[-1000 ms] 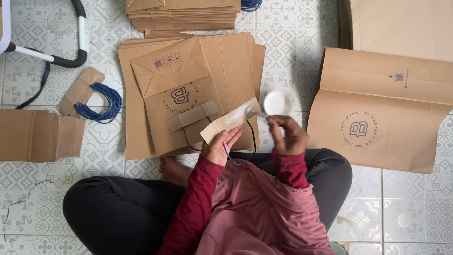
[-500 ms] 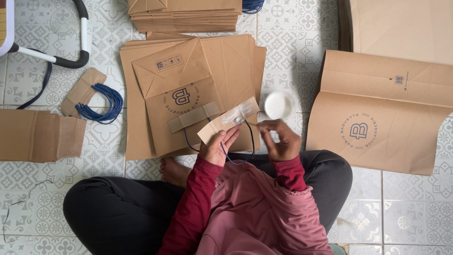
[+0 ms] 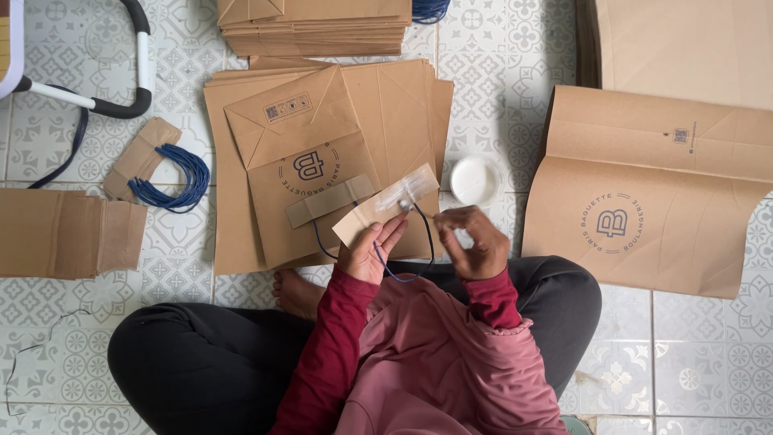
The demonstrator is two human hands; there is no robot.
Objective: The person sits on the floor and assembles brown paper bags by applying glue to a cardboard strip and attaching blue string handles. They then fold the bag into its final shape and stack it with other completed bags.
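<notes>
Hands meet over the lap: left hand point(image 3: 369, 256) has its grip clamped on a tan rectangular cardboard strip point(image 3: 386, 205), right hand point(image 3: 473, 242) pinches the thin blue cord point(image 3: 425, 234) looping from it. Beyond lie flat brown paper bags point(image 3: 322, 153) and a small round white dish point(image 3: 475, 180) on the tiled floor point(image 3: 499, 72)

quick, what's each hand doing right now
Left hand: shut on the cardboard strip.
Right hand: fingers pinched near the blue cord; contact cannot be told.
</notes>
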